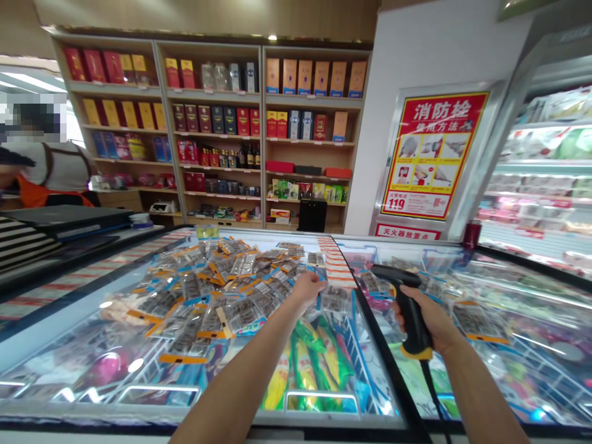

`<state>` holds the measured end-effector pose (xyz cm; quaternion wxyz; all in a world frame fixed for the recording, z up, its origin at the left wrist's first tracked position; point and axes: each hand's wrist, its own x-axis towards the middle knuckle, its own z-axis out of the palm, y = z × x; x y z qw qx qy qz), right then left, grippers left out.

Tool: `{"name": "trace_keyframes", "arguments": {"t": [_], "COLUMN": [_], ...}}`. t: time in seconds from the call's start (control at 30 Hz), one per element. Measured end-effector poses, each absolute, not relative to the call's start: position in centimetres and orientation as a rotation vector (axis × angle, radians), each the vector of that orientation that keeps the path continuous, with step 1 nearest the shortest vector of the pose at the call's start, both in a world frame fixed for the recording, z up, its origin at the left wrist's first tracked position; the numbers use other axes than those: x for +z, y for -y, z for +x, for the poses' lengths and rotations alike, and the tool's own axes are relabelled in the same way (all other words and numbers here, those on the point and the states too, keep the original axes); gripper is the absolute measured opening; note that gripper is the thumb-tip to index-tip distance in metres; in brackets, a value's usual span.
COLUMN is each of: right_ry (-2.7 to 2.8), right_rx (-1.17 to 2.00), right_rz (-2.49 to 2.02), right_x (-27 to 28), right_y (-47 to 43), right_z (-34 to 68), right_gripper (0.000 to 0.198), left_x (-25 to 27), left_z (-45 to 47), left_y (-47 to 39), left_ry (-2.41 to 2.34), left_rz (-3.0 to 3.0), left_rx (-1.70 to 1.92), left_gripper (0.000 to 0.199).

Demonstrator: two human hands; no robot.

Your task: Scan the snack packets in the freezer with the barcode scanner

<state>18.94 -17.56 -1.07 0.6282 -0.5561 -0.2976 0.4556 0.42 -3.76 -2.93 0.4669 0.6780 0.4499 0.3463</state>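
Observation:
My right hand [428,317] is wrapped round the grip of a black and yellow barcode scanner [411,311], whose head points left and whose cable hangs down. My left hand [309,291] reaches out over the glass freezer top, its fingertips pressed together. Whatever may be between those fingers is too small to make out. Close to them are a small clear packet [317,259], a strip of orange-and-white labels [337,262] and another clear packet [337,300]. A loose heap of packets with orange and blue edges [240,290] spreads to the left of that hand.
Below the glass, green-and-yellow corn packs [305,361] lie in a wire basket [365,364]. The black freezer frame [377,333] runs between my arms. Shelves of boxes [217,120] line the back wall. At far left, a person [60,163] stands past a dark counter-top device [65,219].

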Motion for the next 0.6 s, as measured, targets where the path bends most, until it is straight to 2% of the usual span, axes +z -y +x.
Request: {"name": "trace_keyframes", "arguments": {"t": [0.2,0.6], "right_ry": [0.667,0.714], "right_rx": [1.1,1.195], "right_rz": [-1.202,-1.237], "right_x": [-1.0,-1.2], "right_y": [17.9,17.9], "right_z": [18.9,17.4], "right_gripper": [0.017,0.02], "left_x": [-3.6,-4.4], "left_z": [2.7,6.6], "left_y": [2.3,0.1], "left_ry": [-0.904,-0.751], "left_rz": [0.908,0.504], "left_rx": [1.104,1.273], "left_gripper": [0.011,0.02]}}
